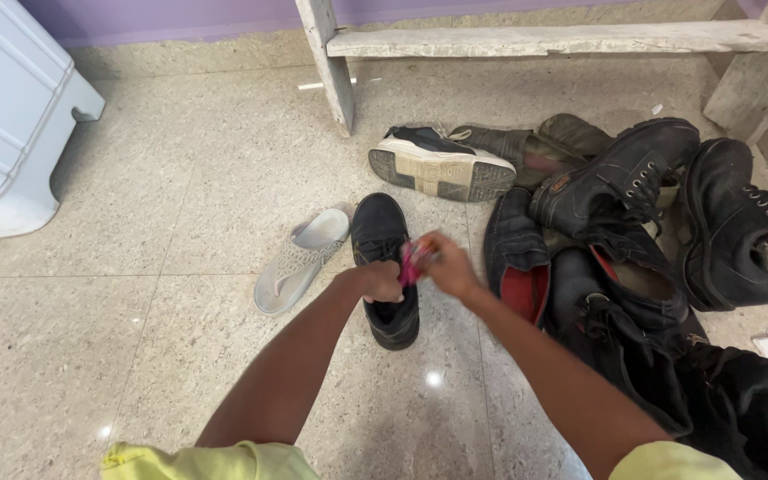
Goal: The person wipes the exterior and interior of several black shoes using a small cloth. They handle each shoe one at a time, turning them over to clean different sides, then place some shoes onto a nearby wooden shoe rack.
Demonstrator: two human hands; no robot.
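A black shoe (380, 233) stands on the speckled floor, toe pointing away from me. My left hand (379, 281) is closed over its opening, gripping the shoe near the collar. My right hand (449, 267) is beside it and pinches a small pink and red object (414, 259) held between both hands, just above the shoe. What the pink thing is cannot be made out.
A pale grey sandal (300, 260) lies left of the shoe. A pile of black boots (633, 178) and shoes spreads to the right, with a white-soled sneaker (442, 164) on its side behind. A wooden bench (562, 40) stands at the back, a white cabinet (6, 116) far left.
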